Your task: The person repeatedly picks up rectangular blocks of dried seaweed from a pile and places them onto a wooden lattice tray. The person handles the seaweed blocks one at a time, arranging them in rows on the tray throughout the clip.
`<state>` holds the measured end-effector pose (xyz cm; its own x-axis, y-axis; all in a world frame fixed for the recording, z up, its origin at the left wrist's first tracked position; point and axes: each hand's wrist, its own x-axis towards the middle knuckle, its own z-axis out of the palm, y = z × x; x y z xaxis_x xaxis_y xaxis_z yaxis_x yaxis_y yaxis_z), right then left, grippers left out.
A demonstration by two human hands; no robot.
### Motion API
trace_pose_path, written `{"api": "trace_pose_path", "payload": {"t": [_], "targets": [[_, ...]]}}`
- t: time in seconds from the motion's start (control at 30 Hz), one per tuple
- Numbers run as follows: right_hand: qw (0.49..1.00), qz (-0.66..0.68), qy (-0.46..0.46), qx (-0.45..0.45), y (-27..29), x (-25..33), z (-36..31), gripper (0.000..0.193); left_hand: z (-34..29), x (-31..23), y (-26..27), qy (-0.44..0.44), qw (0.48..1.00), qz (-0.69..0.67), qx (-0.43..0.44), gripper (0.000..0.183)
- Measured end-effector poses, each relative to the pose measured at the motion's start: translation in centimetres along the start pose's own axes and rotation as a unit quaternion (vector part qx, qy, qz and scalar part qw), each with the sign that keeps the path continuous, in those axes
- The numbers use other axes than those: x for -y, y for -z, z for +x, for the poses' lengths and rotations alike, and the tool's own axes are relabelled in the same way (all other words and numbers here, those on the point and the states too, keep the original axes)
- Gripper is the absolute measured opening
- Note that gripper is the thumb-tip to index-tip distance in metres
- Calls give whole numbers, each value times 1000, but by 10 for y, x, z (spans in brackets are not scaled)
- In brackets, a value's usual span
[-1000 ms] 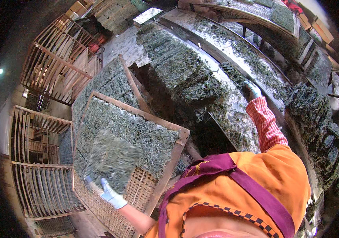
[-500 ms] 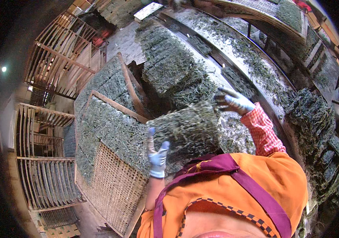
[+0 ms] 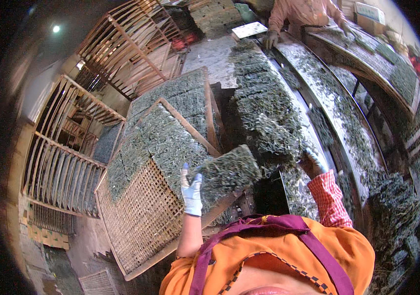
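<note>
My left hand (image 3: 192,194), in a white glove with blue fingertips, has its thumb and fingers spread. It is at the left edge of a tilted slab of matted green shredded leaf (image 3: 229,169), seeming to touch it. That slab lies partly over the wooden rim of a woven bamboo tray (image 3: 146,211); pressed leaf slabs cover the tray's far part. My right hand (image 3: 313,163), gloved too, reaches to the near right end of a long row of leaf slabs (image 3: 264,98) on the bench. Its fingers are apart and a little blurred; it touches the leaf edge.
A second leaf-covered tray (image 3: 180,101) lies beyond the first. Wooden slatted racks (image 3: 67,162) stand at left. A dark channel (image 3: 313,118) runs along the bench. A person (image 3: 301,17) works at the far side by another tray (image 3: 382,64). Dark leaf heaps (image 3: 392,216) sit at right.
The leaf slab that was between both hands now lies at my left hand, over the tray rim. My right hand has moved away from it to the row. A person has come into view.
</note>
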<state>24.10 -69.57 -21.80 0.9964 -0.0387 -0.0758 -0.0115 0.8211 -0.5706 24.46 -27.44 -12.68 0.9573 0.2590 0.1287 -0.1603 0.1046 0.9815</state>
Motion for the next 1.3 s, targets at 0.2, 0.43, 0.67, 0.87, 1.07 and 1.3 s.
{"api": "trace_pose_path", "payload": {"t": [0.2, 0.43, 0.67, 0.87, 1.07, 1.3], "targets": [[995, 27, -6, -98, 42, -49, 17, 20, 23, 52, 40, 2, 983, 136, -126, 35], [996, 44, 46, -62, 57, -71, 21, 33, 19, 58, 41, 24, 981, 121, -149, 39], [985, -64, -23, -161, 66, -66, 21, 39, 16, 53, 50, 12, 989, 61, -131, 46], [986, -106, 6, -130, 65, -64, 25, 41, 15, 52, 56, 17, 994, 94, -51, 64], [981, -79, -26, -175, 56, -59, 22, 36, 12, 55, 55, -46, 971, 235, -3, 76], [996, -12, -28, -83, 51, -28, 2, 45, 18, 54, 62, -27, 985, 167, 27, 69]]}}
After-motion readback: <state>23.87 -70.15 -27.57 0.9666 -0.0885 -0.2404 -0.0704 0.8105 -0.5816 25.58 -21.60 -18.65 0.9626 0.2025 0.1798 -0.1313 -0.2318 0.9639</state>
